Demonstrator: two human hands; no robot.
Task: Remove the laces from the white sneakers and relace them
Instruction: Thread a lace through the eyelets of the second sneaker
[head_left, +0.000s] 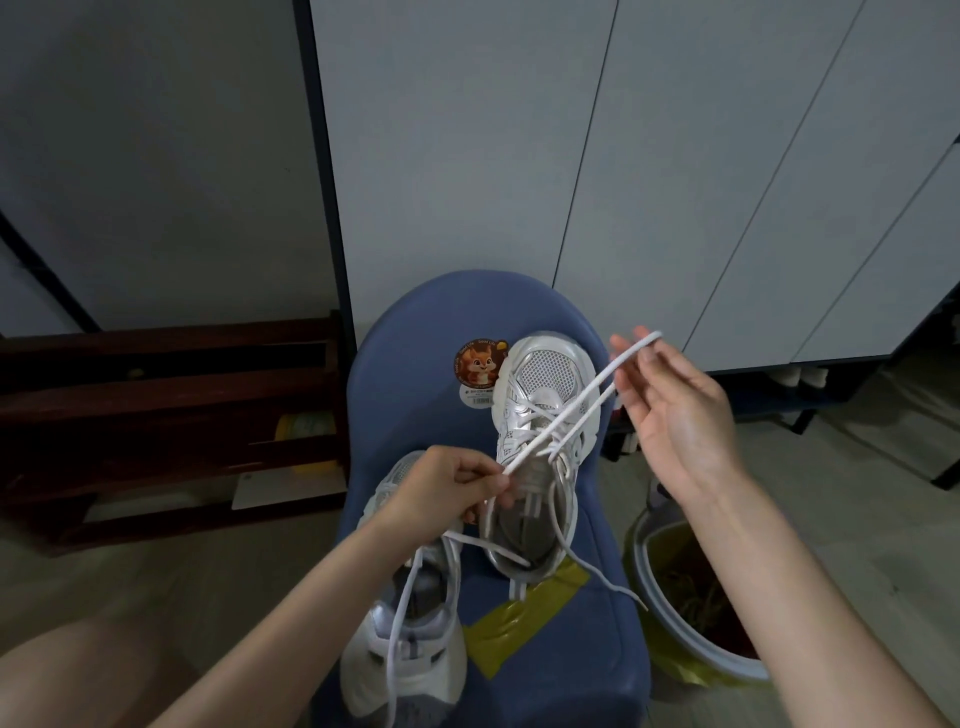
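Sticker (479, 368) with a cartoon squirrel is showing on the blue plastic chair (550, 670); its small print is too blurred to read. Two white mesh sneakers (540, 415) are lying on the seat. Left hand (441, 488) is pinching the white lace (571, 410); right hand (675, 410) is hooking it over loosely curled fingers. Yellow-lined bin (691, 587) is crowding the chair's right edge.

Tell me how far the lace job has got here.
Early. Nothing looks finished: the far sneaker has lace crossing its upper eyelets, and the near sneaker is laced too. In hand: the left hand pinches one end of a doubled lace, the right hand holds its loop. Left: finish unlacing, then relace both.
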